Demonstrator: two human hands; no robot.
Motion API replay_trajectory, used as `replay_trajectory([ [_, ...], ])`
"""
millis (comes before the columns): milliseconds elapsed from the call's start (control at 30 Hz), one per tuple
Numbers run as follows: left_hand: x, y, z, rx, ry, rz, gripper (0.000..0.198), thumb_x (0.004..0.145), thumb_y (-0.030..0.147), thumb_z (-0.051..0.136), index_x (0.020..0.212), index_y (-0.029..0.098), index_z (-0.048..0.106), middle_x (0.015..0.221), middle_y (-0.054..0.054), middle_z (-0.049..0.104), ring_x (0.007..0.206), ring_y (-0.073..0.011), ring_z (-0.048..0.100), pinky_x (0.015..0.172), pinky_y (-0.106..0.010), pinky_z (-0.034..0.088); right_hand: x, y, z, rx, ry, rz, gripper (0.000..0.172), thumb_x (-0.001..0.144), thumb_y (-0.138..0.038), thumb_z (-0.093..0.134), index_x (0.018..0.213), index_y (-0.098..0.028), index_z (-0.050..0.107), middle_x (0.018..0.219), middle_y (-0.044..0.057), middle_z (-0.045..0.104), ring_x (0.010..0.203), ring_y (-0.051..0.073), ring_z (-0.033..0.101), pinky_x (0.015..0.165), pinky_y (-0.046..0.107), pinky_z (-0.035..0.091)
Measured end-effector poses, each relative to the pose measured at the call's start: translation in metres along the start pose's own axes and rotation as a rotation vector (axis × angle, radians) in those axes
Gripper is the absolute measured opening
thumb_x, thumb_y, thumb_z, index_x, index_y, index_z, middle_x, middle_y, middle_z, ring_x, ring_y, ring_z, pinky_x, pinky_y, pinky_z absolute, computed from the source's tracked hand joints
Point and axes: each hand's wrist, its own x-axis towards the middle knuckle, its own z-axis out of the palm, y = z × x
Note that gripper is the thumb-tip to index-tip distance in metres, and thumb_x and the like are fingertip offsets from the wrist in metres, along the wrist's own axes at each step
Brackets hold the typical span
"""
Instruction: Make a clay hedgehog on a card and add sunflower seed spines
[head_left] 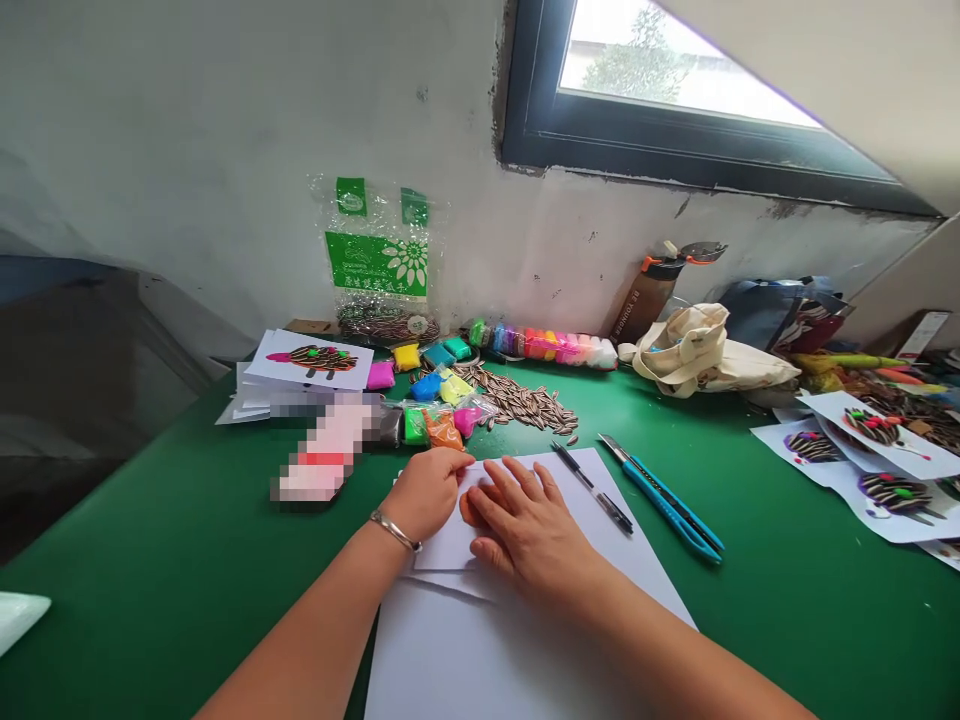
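One orange lump [467, 511] is covered by the outspread right hand [529, 520]; the white card [441, 548] seems steadied by the left hand [426, 497], its grip unclear.

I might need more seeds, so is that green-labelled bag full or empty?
The bag is partly filled: dark seeds show at the bottom, while its clear upper part shows none.

- Daylight from the window [652, 70], upper right, partly washed out.
- Left edge dim.
- Soft shadows on the paper [442, 660], lower centre.
- Glints on the bag [379, 260], upper left-centre.
- Pixelated patch [322, 455] left of centre.
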Motion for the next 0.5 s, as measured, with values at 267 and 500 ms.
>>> replay_trajectory([
  [267,-0.0014,0.0009,0.0016,-0.002,0.020,-0.004,0.037,0.080,0.007,0.043,0.102,0.016,0.071,0.104,-0.006,0.072,0.096,-0.0181,0.065,0.084,-0.026,0.051,-0.0004,0.0048,0.0045,-0.017,0.028,0.024,0.046,0.094,-0.054,0.033,0.131,-0.031,0.048,0.149,0.006,0.034,0.136,0.033,0.025,0.107,0.061,0.017],
  [500,-0.0021,0.0010,0.0035,0.023,0.008,0.035,0.035,0.082,0.008,0.043,0.101,0.015,0.071,0.103,-0.007,0.072,0.094,-0.0187,0.064,0.084,-0.027,0.050,0.0004,0.0061,0.0074,-0.044,0.038,0.038,0.046,0.094,-0.053,0.034,0.131,-0.029,0.049,0.146,0.008,0.039,0.135,0.034,0.029,0.106,0.062,0.018],
])
